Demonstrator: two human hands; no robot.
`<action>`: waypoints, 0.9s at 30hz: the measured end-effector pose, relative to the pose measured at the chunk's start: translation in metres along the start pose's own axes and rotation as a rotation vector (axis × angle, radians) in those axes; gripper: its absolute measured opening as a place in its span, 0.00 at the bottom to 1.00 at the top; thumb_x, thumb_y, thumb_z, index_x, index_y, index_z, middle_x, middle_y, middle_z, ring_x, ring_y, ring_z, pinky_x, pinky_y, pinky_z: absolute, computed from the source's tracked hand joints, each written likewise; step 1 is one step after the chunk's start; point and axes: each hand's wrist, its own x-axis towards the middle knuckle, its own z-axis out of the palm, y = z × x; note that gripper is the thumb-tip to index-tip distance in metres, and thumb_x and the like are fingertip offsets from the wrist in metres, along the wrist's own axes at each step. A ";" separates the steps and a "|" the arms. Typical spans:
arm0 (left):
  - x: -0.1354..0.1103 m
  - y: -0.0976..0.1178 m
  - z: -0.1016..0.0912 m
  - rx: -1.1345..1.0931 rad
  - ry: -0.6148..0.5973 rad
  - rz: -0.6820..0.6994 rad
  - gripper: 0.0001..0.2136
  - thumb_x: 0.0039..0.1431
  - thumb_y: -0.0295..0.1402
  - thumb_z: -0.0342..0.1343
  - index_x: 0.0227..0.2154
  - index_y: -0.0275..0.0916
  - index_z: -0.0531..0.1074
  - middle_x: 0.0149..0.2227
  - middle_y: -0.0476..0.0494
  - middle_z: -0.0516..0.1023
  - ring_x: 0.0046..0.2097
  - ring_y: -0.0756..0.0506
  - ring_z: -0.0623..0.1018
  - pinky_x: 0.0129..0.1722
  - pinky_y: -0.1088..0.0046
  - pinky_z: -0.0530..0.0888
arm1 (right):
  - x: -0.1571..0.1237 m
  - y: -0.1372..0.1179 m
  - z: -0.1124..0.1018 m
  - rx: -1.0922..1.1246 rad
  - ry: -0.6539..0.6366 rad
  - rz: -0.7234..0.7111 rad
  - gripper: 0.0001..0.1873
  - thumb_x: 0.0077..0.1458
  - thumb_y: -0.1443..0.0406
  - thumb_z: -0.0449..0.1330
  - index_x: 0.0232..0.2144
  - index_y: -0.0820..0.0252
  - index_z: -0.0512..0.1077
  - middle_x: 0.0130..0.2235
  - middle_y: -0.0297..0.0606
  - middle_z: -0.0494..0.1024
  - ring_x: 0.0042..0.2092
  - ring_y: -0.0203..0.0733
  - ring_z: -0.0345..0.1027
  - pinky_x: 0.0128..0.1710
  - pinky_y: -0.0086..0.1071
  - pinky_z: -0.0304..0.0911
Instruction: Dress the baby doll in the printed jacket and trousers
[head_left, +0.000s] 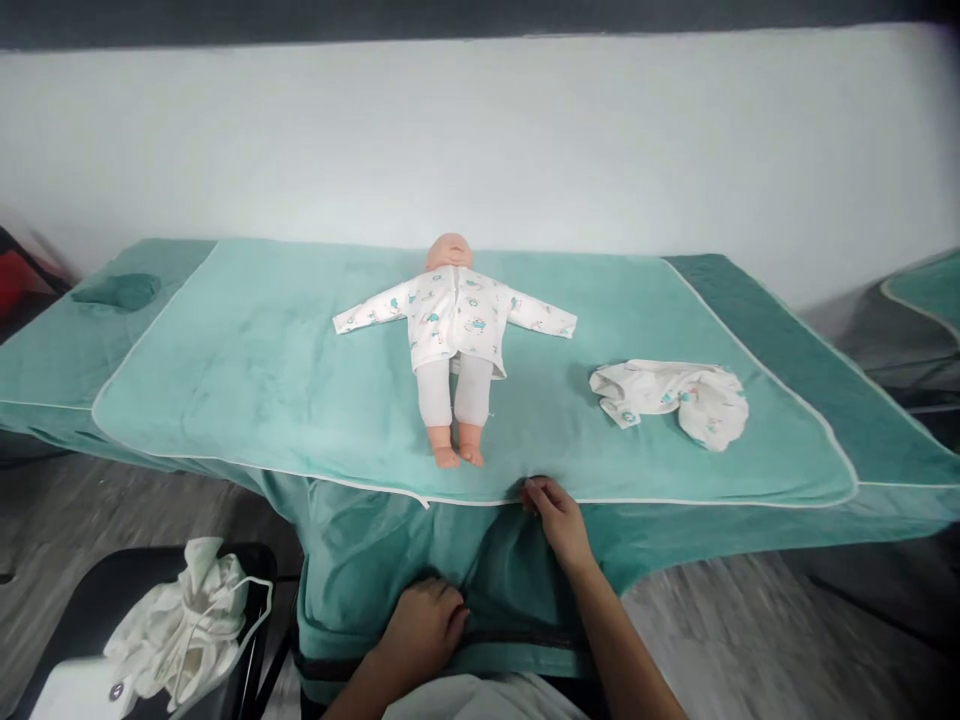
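A baby doll (453, 330) in a white printed jacket and light leggings lies on its back, arms spread, on a teal blanket (262, 380) with white piping. My right hand (557, 520) pinches the blanket's near edge just right of the doll's feet. My left hand (421, 628) is closed on the teal cloth hanging over the table's front edge (360, 570). A crumpled white printed garment (671, 400) lies on the blanket to the doll's right.
A small teal pillow (116, 291) sits at the table's far left. A black stool (112, 600) at lower left carries a white drawstring bag (184, 625). Another teal-covered table (926, 290) stands at right. A pale wall runs behind.
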 end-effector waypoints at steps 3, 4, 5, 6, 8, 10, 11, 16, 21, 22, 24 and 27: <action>-0.001 0.006 -0.002 0.053 -0.083 0.005 0.12 0.67 0.41 0.54 0.43 0.39 0.76 0.45 0.36 0.83 0.48 0.37 0.82 0.47 0.63 0.74 | -0.006 0.003 0.002 -0.035 -0.006 -0.022 0.27 0.57 0.40 0.61 0.27 0.56 0.74 0.25 0.34 0.74 0.30 0.43 0.67 0.36 0.37 0.63; -0.001 0.009 -0.002 0.069 -0.104 0.004 0.13 0.67 0.42 0.54 0.44 0.39 0.76 0.45 0.36 0.84 0.48 0.37 0.82 0.46 0.62 0.74 | -0.009 0.002 0.003 -0.048 -0.001 -0.033 0.27 0.57 0.39 0.61 0.27 0.56 0.74 0.25 0.34 0.74 0.30 0.43 0.67 0.36 0.37 0.63; -0.001 0.010 -0.001 0.080 -0.122 0.005 0.13 0.68 0.42 0.53 0.44 0.39 0.76 0.45 0.36 0.84 0.47 0.36 0.83 0.45 0.62 0.74 | -0.012 -0.001 0.003 -0.060 0.005 -0.043 0.27 0.57 0.39 0.61 0.26 0.56 0.74 0.25 0.34 0.74 0.30 0.43 0.67 0.36 0.38 0.63; 0.000 0.011 0.000 0.082 -0.137 0.003 0.14 0.69 0.43 0.52 0.44 0.39 0.77 0.44 0.36 0.85 0.47 0.36 0.84 0.45 0.63 0.74 | -0.016 -0.003 0.003 -0.072 0.012 -0.051 0.28 0.57 0.39 0.61 0.26 0.56 0.74 0.25 0.34 0.74 0.30 0.44 0.67 0.36 0.38 0.64; 0.000 0.011 0.002 0.059 -0.148 -0.012 0.14 0.69 0.44 0.52 0.43 0.40 0.77 0.43 0.38 0.85 0.46 0.37 0.84 0.44 0.64 0.74 | -0.024 -0.010 0.002 -0.086 0.028 -0.062 0.28 0.57 0.39 0.61 0.26 0.55 0.74 0.25 0.35 0.75 0.30 0.44 0.67 0.35 0.38 0.64; 0.001 0.010 0.004 0.015 -0.122 -0.026 0.14 0.69 0.44 0.52 0.42 0.40 0.77 0.43 0.40 0.85 0.47 0.38 0.84 0.45 0.65 0.74 | -0.033 -0.015 -0.002 -0.087 0.032 -0.064 0.27 0.57 0.39 0.61 0.27 0.55 0.75 0.26 0.36 0.76 0.30 0.45 0.68 0.35 0.39 0.65; 0.001 0.009 0.004 0.000 -0.095 -0.026 0.13 0.70 0.42 0.52 0.42 0.40 0.77 0.44 0.40 0.85 0.48 0.39 0.84 0.46 0.66 0.74 | -0.038 -0.017 -0.005 -0.087 0.033 -0.062 0.27 0.57 0.39 0.61 0.27 0.55 0.75 0.26 0.36 0.76 0.30 0.46 0.69 0.35 0.39 0.65; 0.004 0.012 0.003 0.034 -0.043 -0.042 0.16 0.73 0.37 0.44 0.47 0.39 0.76 0.49 0.37 0.84 0.51 0.39 0.82 0.49 0.65 0.73 | -0.047 -0.019 -0.039 -0.142 0.144 -0.070 0.23 0.57 0.42 0.62 0.32 0.55 0.77 0.32 0.40 0.81 0.37 0.50 0.74 0.42 0.43 0.69; 0.009 0.010 0.007 0.053 -0.117 -0.112 0.16 0.73 0.40 0.45 0.44 0.41 0.77 0.43 0.38 0.85 0.47 0.38 0.84 0.43 0.66 0.72 | -0.008 -0.024 -0.109 -0.268 0.429 -0.173 0.22 0.55 0.46 0.62 0.42 0.55 0.77 0.45 0.44 0.81 0.46 0.54 0.74 0.50 0.50 0.70; 0.010 0.008 0.008 0.030 -0.100 -0.118 0.15 0.73 0.41 0.46 0.42 0.42 0.77 0.42 0.40 0.86 0.46 0.39 0.84 0.42 0.67 0.71 | 0.005 -0.027 -0.124 -0.283 0.507 -0.195 0.22 0.55 0.47 0.62 0.44 0.55 0.76 0.47 0.46 0.80 0.48 0.54 0.74 0.50 0.51 0.70; 0.012 0.004 0.011 -0.028 -0.055 -0.131 0.16 0.73 0.41 0.46 0.38 0.42 0.77 0.40 0.42 0.86 0.45 0.41 0.84 0.41 0.69 0.69 | 0.035 -0.036 -0.150 -0.365 0.642 -0.234 0.25 0.54 0.50 0.62 0.50 0.57 0.73 0.52 0.50 0.78 0.50 0.56 0.73 0.49 0.52 0.72; 0.015 0.003 0.011 -0.098 -0.011 -0.126 0.17 0.73 0.40 0.44 0.35 0.42 0.76 0.38 0.42 0.85 0.43 0.43 0.83 0.40 0.69 0.68 | 0.080 -0.052 -0.166 -0.663 0.649 -0.438 0.32 0.52 0.52 0.62 0.57 0.61 0.69 0.60 0.57 0.73 0.62 0.62 0.65 0.60 0.58 0.64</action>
